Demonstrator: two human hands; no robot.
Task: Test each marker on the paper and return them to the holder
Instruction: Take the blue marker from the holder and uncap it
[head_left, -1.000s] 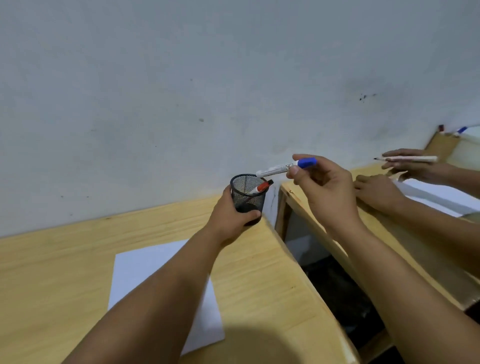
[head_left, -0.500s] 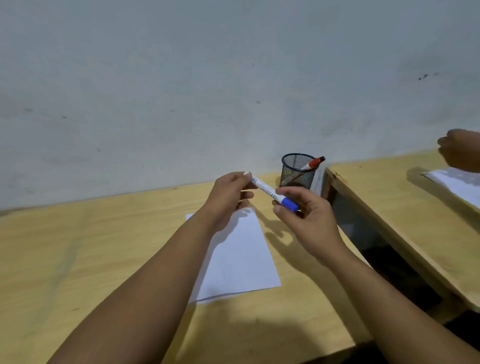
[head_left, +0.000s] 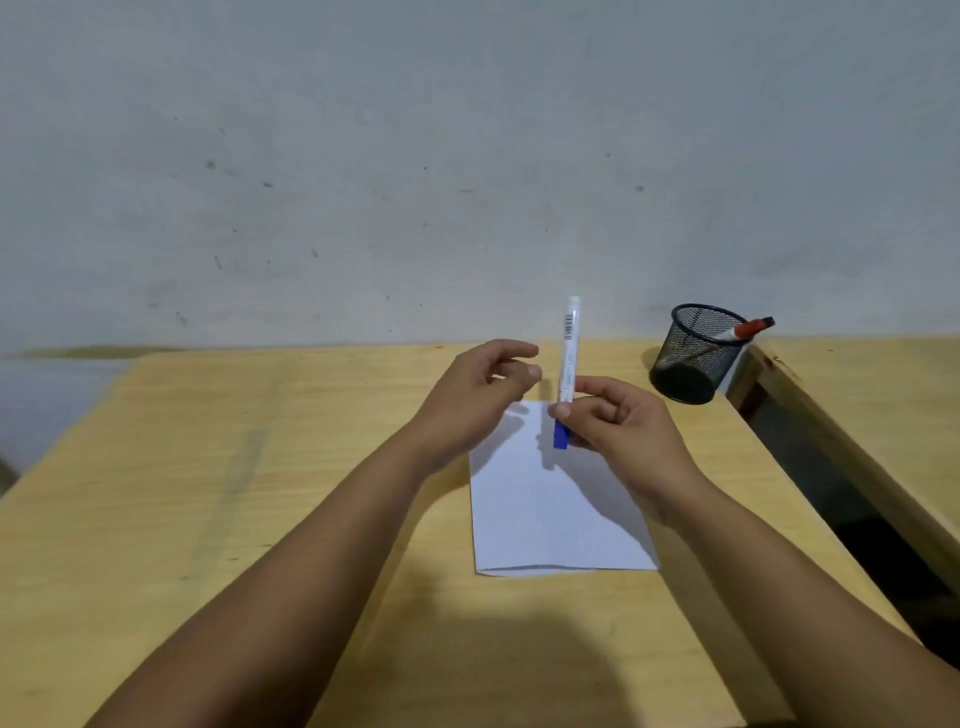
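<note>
My right hand (head_left: 621, 431) holds a white marker with a blue cap (head_left: 568, 358) nearly upright, cap end down, above the far end of the white paper (head_left: 550, 514). Just left of the marker, my left hand (head_left: 475, 395) hovers with its fingers loosely curled and nothing in them, not touching the marker. The black mesh holder (head_left: 693, 353) stands at the table's far right corner, with a red-capped marker (head_left: 748, 329) leaning out over its rim.
The wooden table (head_left: 260, 493) ends at a grey wall behind. A second wooden table (head_left: 872, 405) stands to the right, with a dark gap between the two.
My left hand let go of the marker's white end. The right hand turned the marker from slanted to nearly upright. The view shifted left, and the other person's hand is out of sight.
</note>
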